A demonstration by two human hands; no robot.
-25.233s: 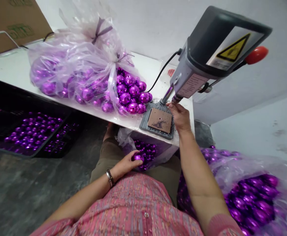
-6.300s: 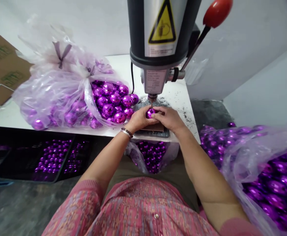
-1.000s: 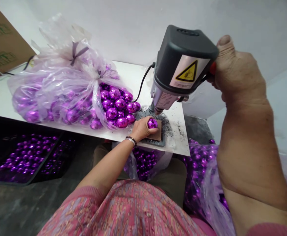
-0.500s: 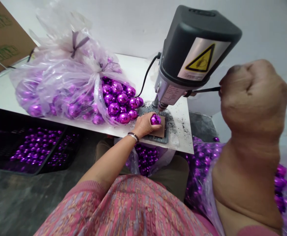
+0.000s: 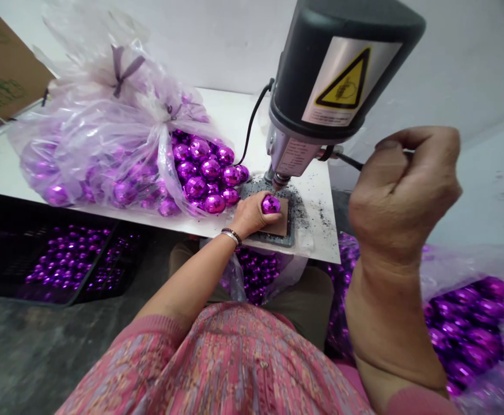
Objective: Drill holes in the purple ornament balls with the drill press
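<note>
My left hand (image 5: pixel 252 216) grips a shiny purple faceted ball (image 5: pixel 271 204), thumb and fingers around its sides. It rests over a brown pad (image 5: pixel 281 222) on the drill press base (image 5: pixel 291 233). Just above the ball sits the chuck (image 5: pixel 281 181) of the bench drill press (image 5: pixel 321 75), which carries a yellow warning label. Raised at the right, my right hand (image 5: pixel 402 190) is closed around the end of the press's feed lever (image 5: pixel 349 161). The lever's end is hidden inside the fist.
Plastic bags (image 5: pixel 91 138) of purple balls lie on the white table (image 5: pixel 217 109), one open toward the press. Dark shavings surround the base. A black crate (image 5: pixel 68 297) of balls stands lower left; another ball bag (image 5: pixel 472 328) lies at right. A cardboard box (image 5: pixel 12 63) stands back left.
My right hand has moved left and slightly down in view, with the lever in its grip. My left hand keeps the ball at the pad. The view has shifted a little.
</note>
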